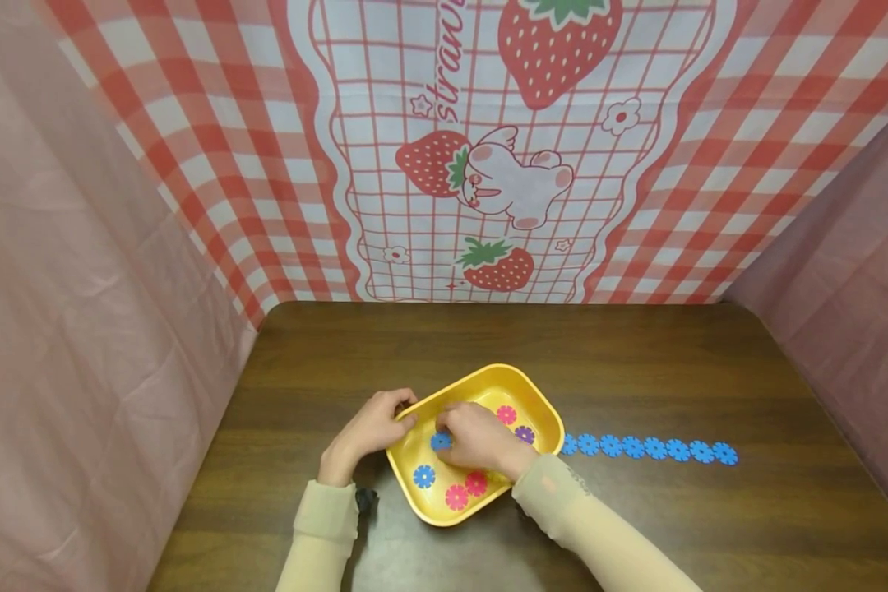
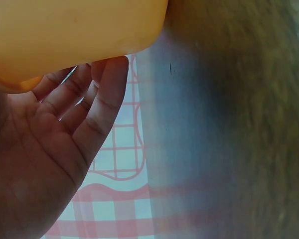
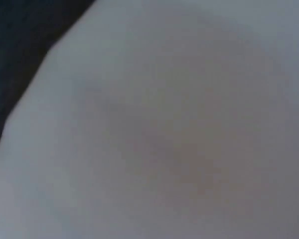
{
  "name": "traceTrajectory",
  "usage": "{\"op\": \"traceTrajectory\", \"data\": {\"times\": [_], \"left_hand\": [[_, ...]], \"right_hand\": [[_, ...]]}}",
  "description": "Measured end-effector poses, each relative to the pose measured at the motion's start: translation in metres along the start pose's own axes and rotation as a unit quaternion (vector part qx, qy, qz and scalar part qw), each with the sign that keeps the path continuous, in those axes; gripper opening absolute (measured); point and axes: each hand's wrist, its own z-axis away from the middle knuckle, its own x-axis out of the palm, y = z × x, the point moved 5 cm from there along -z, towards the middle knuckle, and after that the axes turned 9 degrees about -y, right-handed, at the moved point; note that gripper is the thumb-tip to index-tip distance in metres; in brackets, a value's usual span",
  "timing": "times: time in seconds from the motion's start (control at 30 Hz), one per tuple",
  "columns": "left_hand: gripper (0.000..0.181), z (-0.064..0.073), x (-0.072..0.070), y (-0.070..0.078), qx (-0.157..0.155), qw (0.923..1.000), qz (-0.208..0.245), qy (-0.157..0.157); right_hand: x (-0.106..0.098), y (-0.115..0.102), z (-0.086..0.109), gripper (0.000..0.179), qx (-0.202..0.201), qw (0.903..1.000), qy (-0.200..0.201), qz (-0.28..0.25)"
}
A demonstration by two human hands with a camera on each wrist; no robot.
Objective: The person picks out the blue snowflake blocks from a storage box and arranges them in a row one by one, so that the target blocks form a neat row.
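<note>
A yellow plastic tray stands tilted to the viewer's line on the table, and my left hand holds its left rim. In the left wrist view, the left hand's fingers reach under the tray. My right hand is inside the tray, finger and thumb around a blue snowflake disc. Another blue disc, pink discs and a purple disc lie in the tray. The right hand hides part of the tray floor. Only a pale blur fills the right wrist view.
A row of several blue snowflake discs runs rightward from the tray's right side on the brown wooden table. Behind it hangs a red-checked strawberry cloth. Pink curtains flank both sides.
</note>
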Motion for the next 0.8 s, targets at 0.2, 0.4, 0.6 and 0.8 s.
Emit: {"op": "traceTrajectory", "data": {"times": [0.2,0.4,0.6,0.8], "left_hand": [[0.006,0.0,0.0,0.0,0.001,1.0,-0.002,0.003],[0.005,0.0,0.0,0.0,0.002,1.0,-0.005,0.006],[0.006,0.0,0.001,-0.001,0.001,0.9999,-0.009,0.005],[0.006,0.001,0.001,-0.001,-0.006,0.9999,-0.013,0.005]], "right_hand": [[-0.013,0.004,0.009,0.028,0.001,0.9997,0.015,-0.018],[-0.025,0.009,0.022,0.03,0.001,0.9992,0.028,-0.029],[-0.038,0.017,0.035,0.029,-0.026,0.996,0.064,-0.057],[-0.049,0.025,0.048,0.026,-0.077,0.9872,0.112,-0.084]]}}
